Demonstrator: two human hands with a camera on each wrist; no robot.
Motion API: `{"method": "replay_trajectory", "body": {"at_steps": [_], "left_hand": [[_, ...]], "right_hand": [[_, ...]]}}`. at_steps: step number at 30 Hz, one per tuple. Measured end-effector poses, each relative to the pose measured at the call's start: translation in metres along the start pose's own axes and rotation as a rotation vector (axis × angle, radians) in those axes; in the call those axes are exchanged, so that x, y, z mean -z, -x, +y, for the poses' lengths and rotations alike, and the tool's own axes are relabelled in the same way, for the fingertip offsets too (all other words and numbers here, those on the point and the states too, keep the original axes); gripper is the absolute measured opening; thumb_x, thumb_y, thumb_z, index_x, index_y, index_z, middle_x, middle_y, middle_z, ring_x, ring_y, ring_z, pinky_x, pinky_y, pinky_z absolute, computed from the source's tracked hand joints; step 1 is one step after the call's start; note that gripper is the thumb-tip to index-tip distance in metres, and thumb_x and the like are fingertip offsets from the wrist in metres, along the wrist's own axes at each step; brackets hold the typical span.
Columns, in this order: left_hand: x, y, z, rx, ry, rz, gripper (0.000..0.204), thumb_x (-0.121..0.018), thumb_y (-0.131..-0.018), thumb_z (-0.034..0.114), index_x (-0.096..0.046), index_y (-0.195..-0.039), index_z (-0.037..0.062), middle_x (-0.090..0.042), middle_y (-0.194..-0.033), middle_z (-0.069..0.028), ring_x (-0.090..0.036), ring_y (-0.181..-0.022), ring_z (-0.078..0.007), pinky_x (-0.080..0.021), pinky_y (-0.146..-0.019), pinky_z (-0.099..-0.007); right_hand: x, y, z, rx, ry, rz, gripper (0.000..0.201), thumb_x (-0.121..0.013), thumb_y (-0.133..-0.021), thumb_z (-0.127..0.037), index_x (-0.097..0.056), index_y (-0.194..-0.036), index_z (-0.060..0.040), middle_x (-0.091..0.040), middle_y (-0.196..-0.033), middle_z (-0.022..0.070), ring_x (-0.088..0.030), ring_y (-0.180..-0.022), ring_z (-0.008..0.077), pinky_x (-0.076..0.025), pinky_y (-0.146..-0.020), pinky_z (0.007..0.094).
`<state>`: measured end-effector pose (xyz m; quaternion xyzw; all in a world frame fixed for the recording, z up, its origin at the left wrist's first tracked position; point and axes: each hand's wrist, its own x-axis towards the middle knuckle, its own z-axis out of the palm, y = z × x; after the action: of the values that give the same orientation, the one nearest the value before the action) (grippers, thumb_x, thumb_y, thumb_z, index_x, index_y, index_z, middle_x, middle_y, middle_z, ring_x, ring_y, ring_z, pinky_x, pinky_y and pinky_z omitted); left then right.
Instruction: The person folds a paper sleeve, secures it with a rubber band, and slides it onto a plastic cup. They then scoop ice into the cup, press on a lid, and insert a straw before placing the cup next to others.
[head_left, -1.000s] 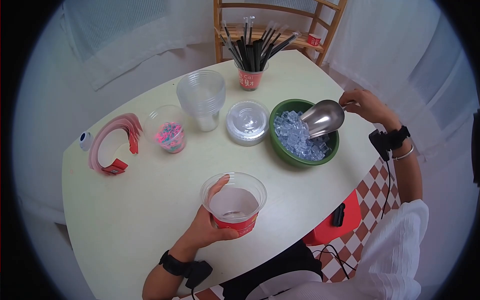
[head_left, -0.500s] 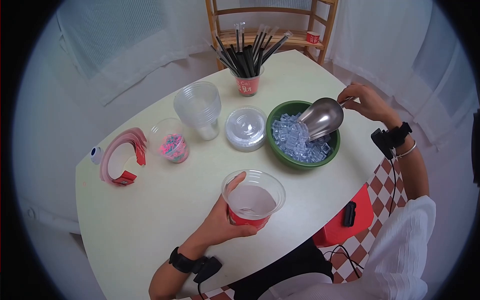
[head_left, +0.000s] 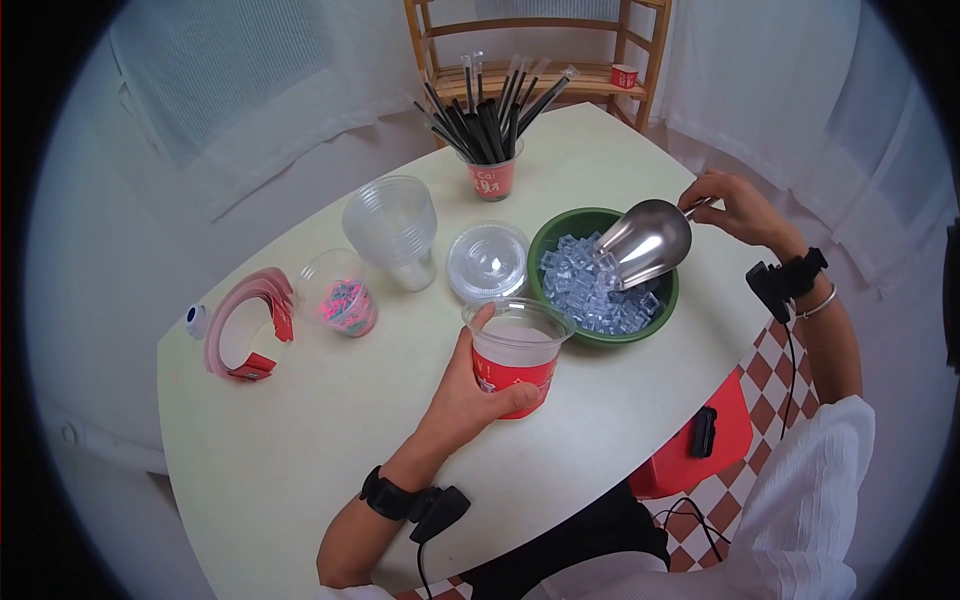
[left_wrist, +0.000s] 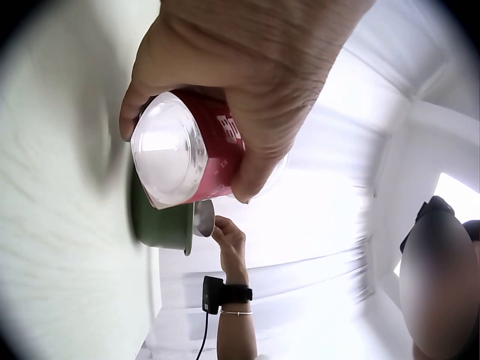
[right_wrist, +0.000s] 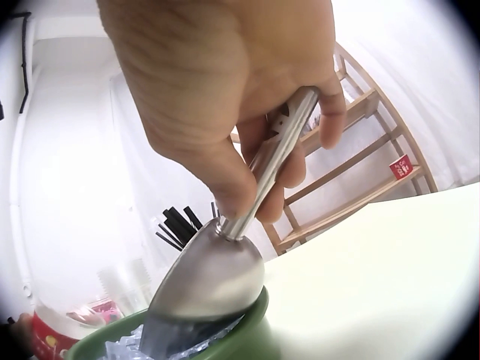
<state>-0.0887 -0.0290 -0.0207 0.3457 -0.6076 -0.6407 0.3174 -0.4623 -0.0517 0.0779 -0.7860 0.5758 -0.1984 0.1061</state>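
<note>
My left hand (head_left: 465, 395) grips a clear plastic cup (head_left: 518, 340) with a red paper sleeve (head_left: 512, 375), thumb on the near side. The left wrist view shows the cup's base (left_wrist: 166, 150) tilted toward that camera. In the head view the cup's rim overlaps the near left edge of a green bowl (head_left: 610, 338) of clear ice cubes (head_left: 590, 285). My right hand (head_left: 738, 208) holds a metal scoop (head_left: 655, 240) by its handle; in the right wrist view fingers curl round it. The scoop's mouth dips into the ice, its front edge hidden among the cubes.
Behind the cup lie stacked clear lids (head_left: 487, 262). Farther left stand nested clear cups (head_left: 392, 225), a cup of pink and teal bits (head_left: 347, 305) and curved red sleeves (head_left: 240, 330). Black straws (head_left: 485, 130) fill a cup at the back. A red stool (head_left: 690, 445) stands beyond the table's right edge.
My left hand has carried the cup forward and right, up to the bowl, and the cup now stands more upright in view. The right hand and scoop have barely moved.
</note>
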Motion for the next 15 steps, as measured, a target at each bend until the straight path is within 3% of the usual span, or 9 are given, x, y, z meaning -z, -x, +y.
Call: {"method": "replay_trajectory", "body": {"at_steps": [5, 11, 15], "left_hand": [[0.005, 0.002, -0.012, -0.010, 0.062, 0.027, 0.115, -0.084, -0.063, 0.041, -0.012, -0.143, -0.0012, -0.040, -0.133, -0.0181, -0.043, -0.123, -0.0261, -0.036, -0.102, -0.0356], [0.004, 0.000, -0.017, -0.022, 0.082, 0.018, 0.115, -0.083, -0.063, 0.040, -0.011, -0.143, -0.0012, -0.038, -0.135, -0.0183, -0.040, -0.126, -0.0266, -0.035, -0.103, -0.0362], [0.003, -0.001, -0.019, -0.018, 0.102, 0.014, 0.115, -0.084, -0.063, 0.039, -0.011, -0.143, -0.0009, -0.037, -0.136, -0.0181, -0.040, -0.126, -0.0265, -0.035, -0.103, -0.0364]], "right_hand": [[0.003, 0.005, 0.001, -0.050, -0.061, -0.018, 0.017, -0.062, -0.075, 0.001, -0.066, -0.091, 0.0002, -0.066, -0.090, 0.0106, -0.061, -0.087, 0.0227, -0.048, -0.081, 0.0340], [0.002, 0.006, 0.006, -0.060, -0.099, -0.021, 0.020, -0.064, -0.074, 0.005, -0.067, -0.092, -0.0023, -0.061, -0.087, 0.0077, -0.058, -0.085, 0.0199, -0.047, -0.077, 0.0320], [0.002, 0.005, 0.003, -0.057, -0.044, 0.002, 0.018, -0.063, -0.075, 0.002, -0.067, -0.092, -0.0014, -0.065, -0.088, 0.0088, -0.060, -0.086, 0.0221, -0.048, -0.080, 0.0334]]}}
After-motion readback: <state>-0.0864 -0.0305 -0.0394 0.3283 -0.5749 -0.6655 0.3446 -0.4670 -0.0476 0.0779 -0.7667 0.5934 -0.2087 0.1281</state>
